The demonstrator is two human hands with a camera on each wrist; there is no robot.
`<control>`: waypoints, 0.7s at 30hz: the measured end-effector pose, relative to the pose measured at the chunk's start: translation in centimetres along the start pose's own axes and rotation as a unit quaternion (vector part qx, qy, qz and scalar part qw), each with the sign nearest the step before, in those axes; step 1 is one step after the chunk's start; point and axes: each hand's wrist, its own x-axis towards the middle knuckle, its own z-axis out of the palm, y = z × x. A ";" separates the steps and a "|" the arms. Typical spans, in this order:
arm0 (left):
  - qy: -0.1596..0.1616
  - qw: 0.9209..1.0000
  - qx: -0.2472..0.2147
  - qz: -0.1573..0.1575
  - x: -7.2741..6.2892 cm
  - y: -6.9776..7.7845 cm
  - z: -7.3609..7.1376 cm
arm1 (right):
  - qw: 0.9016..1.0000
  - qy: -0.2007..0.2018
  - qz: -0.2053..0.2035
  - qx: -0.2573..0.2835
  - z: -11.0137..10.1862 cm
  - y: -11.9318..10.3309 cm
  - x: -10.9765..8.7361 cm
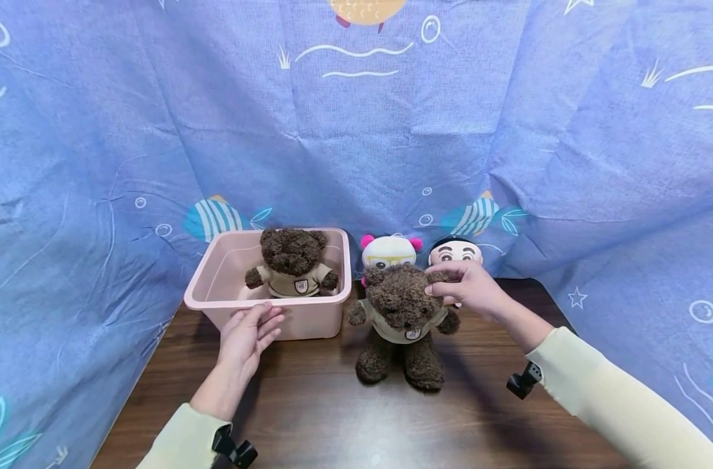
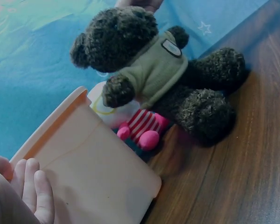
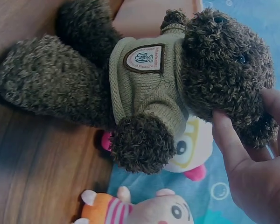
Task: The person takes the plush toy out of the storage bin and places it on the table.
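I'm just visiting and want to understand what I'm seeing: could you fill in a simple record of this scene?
Held toy: brown teddy bear in tan sweater, upright
Right hand: fingers pinch its head near one ear
Container: pink plastic bin
Left hand: at the bin's near rim
Inside bin: second teddy bear, matching sweater
Behind held bear: yellow-glasses plush doll, thick-browed plush doll
Surface: wood-grain table
Backdrop: blue sea-print cloth

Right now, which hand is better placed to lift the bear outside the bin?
Right, I'd judge: the right hand grips that bear by the head, while the left hand is at the bin, apart from that bear.
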 end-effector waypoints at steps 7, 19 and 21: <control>0.001 1.000 0.006 0.003 0.0 0.0 0.1 | 0.998 -0.023 -0.034 -0.055 1.0 1.4 0.2; 0.007 1.000 0.006 0.003 -0.2 0.1 0.1 | 0.991 -0.025 -0.074 -0.104 1.9 4.3 1.4; 0.007 1.000 0.006 0.003 -0.3 0.1 0.0 | 0.994 -0.030 -0.059 -0.089 1.8 4.5 1.7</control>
